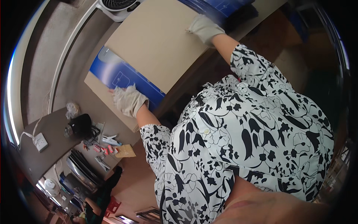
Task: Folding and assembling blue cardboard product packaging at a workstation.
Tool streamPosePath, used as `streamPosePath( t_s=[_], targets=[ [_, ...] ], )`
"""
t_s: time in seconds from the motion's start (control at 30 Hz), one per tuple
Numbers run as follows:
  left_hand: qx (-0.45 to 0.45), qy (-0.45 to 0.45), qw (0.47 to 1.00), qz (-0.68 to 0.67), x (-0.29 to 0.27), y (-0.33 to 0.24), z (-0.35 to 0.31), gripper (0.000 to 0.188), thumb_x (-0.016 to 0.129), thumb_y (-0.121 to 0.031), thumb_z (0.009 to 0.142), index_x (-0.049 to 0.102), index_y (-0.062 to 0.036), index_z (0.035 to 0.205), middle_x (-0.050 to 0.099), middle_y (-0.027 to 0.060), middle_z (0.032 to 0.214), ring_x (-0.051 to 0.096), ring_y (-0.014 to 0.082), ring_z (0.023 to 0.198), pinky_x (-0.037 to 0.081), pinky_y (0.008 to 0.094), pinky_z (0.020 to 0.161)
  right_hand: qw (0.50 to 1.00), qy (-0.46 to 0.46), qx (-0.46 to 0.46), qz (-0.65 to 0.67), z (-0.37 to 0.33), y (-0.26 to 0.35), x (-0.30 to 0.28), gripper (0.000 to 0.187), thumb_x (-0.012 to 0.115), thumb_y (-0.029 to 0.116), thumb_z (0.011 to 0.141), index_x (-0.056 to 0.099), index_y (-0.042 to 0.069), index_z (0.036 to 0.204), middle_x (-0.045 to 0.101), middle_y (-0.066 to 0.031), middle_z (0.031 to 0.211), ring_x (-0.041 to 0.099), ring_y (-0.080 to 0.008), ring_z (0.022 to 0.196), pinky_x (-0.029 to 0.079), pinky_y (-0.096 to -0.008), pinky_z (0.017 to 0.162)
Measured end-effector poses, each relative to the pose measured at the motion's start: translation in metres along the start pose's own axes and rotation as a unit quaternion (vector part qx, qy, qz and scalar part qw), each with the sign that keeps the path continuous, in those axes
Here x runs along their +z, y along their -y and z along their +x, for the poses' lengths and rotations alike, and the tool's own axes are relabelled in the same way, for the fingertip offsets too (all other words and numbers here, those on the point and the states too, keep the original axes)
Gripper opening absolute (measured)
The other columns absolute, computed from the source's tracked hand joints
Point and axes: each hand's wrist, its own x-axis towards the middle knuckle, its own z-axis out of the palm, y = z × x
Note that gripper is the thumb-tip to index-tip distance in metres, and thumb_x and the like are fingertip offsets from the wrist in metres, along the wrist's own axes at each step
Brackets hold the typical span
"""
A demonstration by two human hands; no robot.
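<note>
A grey-brown worktop (pixel 99 111) runs beneath the work, and the biggest thing on it is a plain tan board (pixel 153 41), lying flat and slanted. It partly covers a blue panel (pixel 128 76) printed with white court-like lines, which shows along its left side; a further strip of tan board (pixel 100 87) sticks out beyond that. Glossy blue sheets (pixel 223 8) lie past the board's upper right edge, and a fan (pixel 119 5) stands at its far end. The right hand (pixel 206 30), in a pale glove, is at the tan board's right edge; whether its grip is closed on it, I cannot tell. The left hand (pixel 130 101), gloved likewise, rests by the blue panel's lower left edge, its grip equally unclear. Small red-and-white pieces (pixel 107 150) lie farther left.
</note>
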Motion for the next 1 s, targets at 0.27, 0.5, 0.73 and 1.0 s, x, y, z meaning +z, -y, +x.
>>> streamPosePath(
  t_s=[0.27,0.5,0.73,1.0],
  targets=[
    [0.153,-0.019,0.987,0.05,0.037,0.01,0.013,0.065,0.045,-0.038,0.104,0.04,-0.0063,0.16,0.042,0.0267,0.161,0.037,0.0447,0.151,0.027,0.0522,0.126,0.996,0.001,-0.087,0.001,0.012,-0.024,-0.011,0.054,0.056,0.052,0.099,0.074,0.007,0.122,0.072,-0.0201,0.125,0.067,-0.0406,0.118,0.052,-0.0485,0.1],
    [0.131,0.038,0.988,0.066,0.024,0.004,0.011,0.064,0.042,-0.041,0.105,0.041,-0.0077,0.16,0.039,0.0239,0.164,0.037,0.0431,0.151,0.027,0.0513,0.126,0.986,-0.006,-0.151,0.069,-0.046,-0.006,-0.055,0.057,0.058,0.051,0.096,0.072,0.002,0.122,0.07,-0.0269,0.124,0.066,-0.0435,0.118,0.052,-0.0492,0.101],
    [0.156,0.037,0.985,0.069,0.024,0.007,0.01,0.063,0.04,-0.041,0.105,0.042,-0.009,0.16,0.039,0.0223,0.164,0.037,0.043,0.151,0.025,0.0515,0.127,0.966,0.1,-0.132,0.197,-0.054,-0.009,-0.083,0.066,0.057,0.052,0.098,0.06,0.003,0.143,0.063,-0.0273,0.139,0.062,-0.0395,0.13,0.048,-0.0479,0.109],
    [0.155,0.04,0.985,0.058,0.027,0.0,0.01,0.06,0.043,-0.038,0.105,0.048,-0.0071,0.156,0.044,0.0243,0.16,0.04,0.0436,0.149,0.028,0.0506,0.126,0.915,-0.122,-0.363,0.128,-0.143,0.102,-0.067,0.094,0.061,0.077,0.088,0.043,0.02,0.16,0.025,-0.0244,0.169,0.03,-0.0453,0.154,0.029,-0.062,0.122]
  ],
)
